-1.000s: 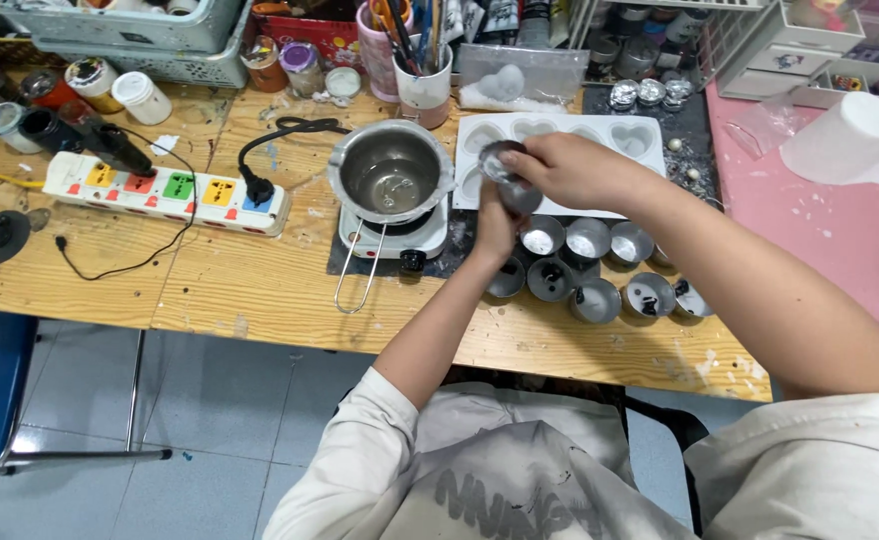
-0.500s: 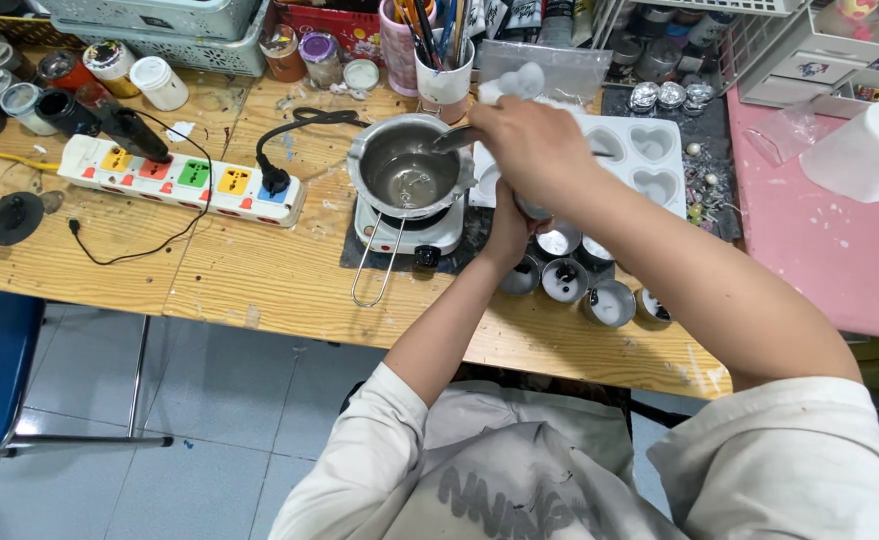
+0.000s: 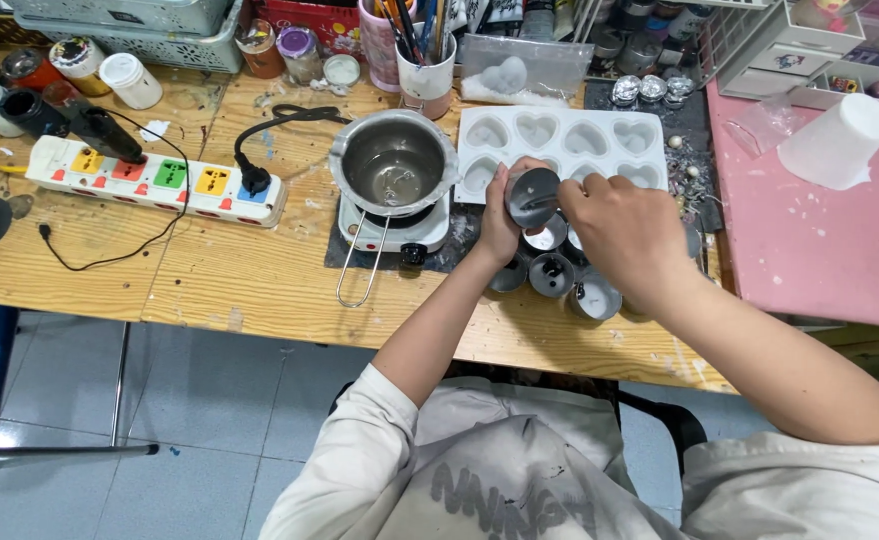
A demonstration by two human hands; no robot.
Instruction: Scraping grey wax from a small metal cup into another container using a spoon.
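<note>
My left hand grips a small round metal tin, tilted on its side above the other tins. My right hand holds a thin metal tool whose tip reaches into that tin. Below my hands several small round tins stand in a cluster on the wooden table. A metal melting pot with a wire handle sits on a small white hot plate just left of my hands. A white silicone mould with heart-shaped cavities lies behind my hands.
A white power strip with coloured switches and a black plug lies at the left. Jars, a cup of brushes and baskets line the back edge. A pink mat with a tipped white cup is at the right.
My right hand has come back from over the melting pot to the tin held in my left hand. The camera view has shifted slightly.
</note>
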